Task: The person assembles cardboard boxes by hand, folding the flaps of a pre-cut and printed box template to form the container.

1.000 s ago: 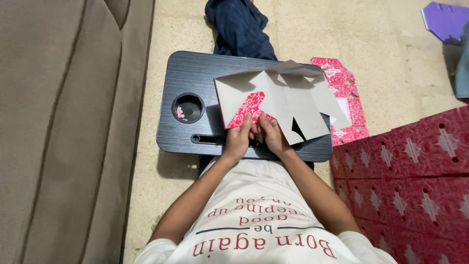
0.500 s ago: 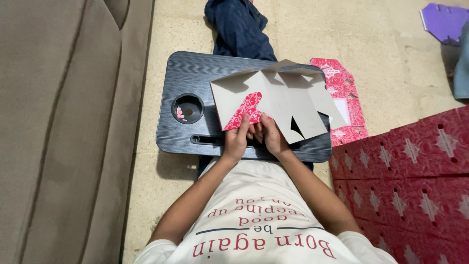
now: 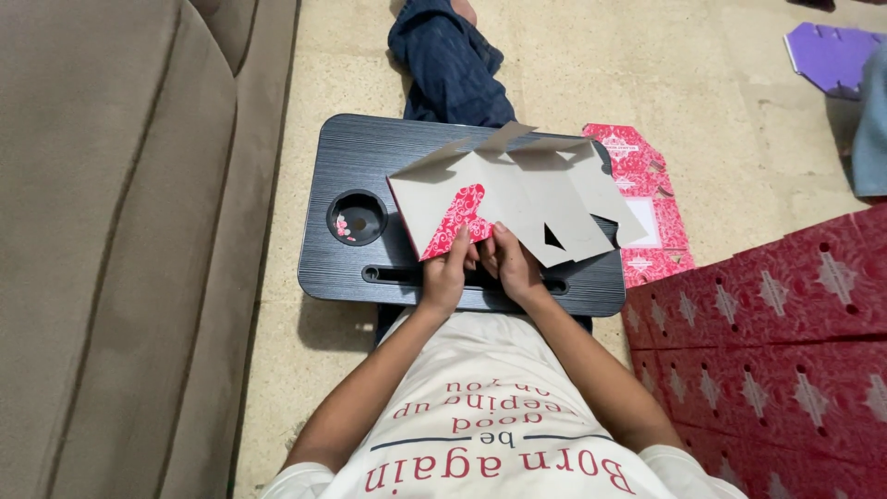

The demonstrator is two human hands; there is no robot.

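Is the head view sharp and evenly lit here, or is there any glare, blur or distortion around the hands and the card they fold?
Head view: sharp on the left hand, the right hand and the grey cardboard cut-out they grip; light soft and even, no glare on the black lap desk, only a faint shadow on the floor under its near edge; wide lens bends the sofa edge slightly.

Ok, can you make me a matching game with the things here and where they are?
Things:
1. grey card sheet
2. cup hole
3. purple sheet
4. red boxes

Places:
A. top right corner, on the floor
B. left part of the black lap desk
C. held by the left hand and right hand
D. on the floor at the person's right

Pairs: 1-C, 2-B, 3-A, 4-D
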